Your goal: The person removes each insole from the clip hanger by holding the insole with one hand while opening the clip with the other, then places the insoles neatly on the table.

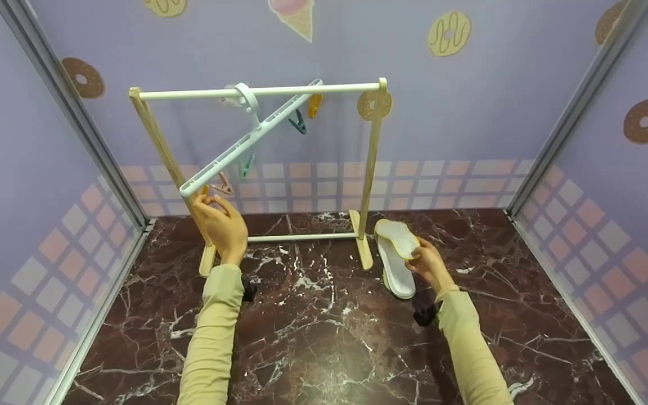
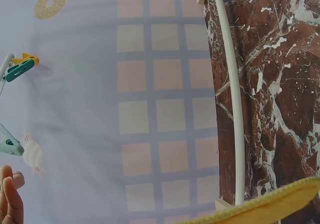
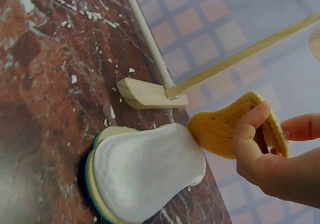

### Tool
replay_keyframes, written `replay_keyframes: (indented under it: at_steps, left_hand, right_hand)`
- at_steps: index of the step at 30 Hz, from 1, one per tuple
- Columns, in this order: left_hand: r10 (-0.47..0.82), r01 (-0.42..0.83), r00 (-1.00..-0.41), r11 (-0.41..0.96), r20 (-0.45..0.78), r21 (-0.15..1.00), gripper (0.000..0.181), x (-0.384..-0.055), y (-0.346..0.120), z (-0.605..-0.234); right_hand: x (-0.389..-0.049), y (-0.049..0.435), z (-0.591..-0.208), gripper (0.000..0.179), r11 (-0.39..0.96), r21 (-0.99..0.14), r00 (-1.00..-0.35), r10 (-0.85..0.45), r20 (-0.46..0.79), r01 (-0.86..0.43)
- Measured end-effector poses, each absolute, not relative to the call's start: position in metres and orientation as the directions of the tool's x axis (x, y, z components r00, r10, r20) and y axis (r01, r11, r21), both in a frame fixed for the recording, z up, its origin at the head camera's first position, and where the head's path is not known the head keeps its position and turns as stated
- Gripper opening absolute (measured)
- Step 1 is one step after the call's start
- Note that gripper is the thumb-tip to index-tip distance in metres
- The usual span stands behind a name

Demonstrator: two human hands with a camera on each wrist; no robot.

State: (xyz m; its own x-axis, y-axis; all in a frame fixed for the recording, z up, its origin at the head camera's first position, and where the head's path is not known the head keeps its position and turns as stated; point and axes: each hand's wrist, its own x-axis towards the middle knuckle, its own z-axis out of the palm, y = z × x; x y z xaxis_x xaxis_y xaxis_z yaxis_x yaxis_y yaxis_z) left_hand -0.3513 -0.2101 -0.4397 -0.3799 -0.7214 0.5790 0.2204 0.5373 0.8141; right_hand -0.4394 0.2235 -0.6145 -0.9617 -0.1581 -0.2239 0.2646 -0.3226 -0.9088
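A pale hanger hangs slanted on the rack's rail, with several small clothespins along it. At its near left end, the fingertips of my left hand meet a yellow clothespin; the contact is partly hidden. Beside them hangs a pink clothespin. A yellow felt edge crosses the bottom of the left wrist view, most of that piece out of sight. My right hand pinches an insole, white on top and yellow beneath. Below it, more insoles lie stacked on the floor.
The wooden rack stands near the back wall, its right foot close to the stacked insoles. A low white bar joins its feet. Dark green and orange clothespins hang at the hanger's far end.
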Motion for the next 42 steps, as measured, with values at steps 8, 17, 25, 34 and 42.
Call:
replay_keyframes:
  at_steps: [8,17,25,34,42]
  left_hand:
    - [-0.743,0.21,-0.349,0.532,0.571,0.821,0.028,-0.35,-0.213,-0.442]
    - [-0.742,0.234,-0.349,0.523,0.573,0.82,0.029,-0.35,-0.217,-0.443]
    - [-0.766,0.25,-0.301,0.511,0.568,0.822,0.026,-0.351,-0.218,-0.447]
    - [-0.766,0.244,-0.283,0.524,0.577,0.816,0.023,-0.351,-0.221,-0.448]
    - [-0.759,0.24,-0.242,0.557,0.605,0.795,0.021,-0.35,-0.225,-0.45]
  right_hand:
    - [-0.415,0.214,-0.601,0.066,-0.214,-0.923,-0.942,-0.181,-0.283,0.319]
    - [-0.355,0.19,-0.528,0.054,0.03,-0.901,-0.884,-0.184,-0.43,0.432]
    - [-0.362,0.196,-0.553,0.047,0.037,-0.879,-0.862,-0.184,-0.473,0.475]
    - [-0.353,0.205,-0.559,0.044,0.144,-0.872,-0.834,-0.254,-0.49,0.468]
    - [-0.348,0.212,-0.562,0.046,0.211,-0.874,-0.83,-0.279,-0.483,0.437]
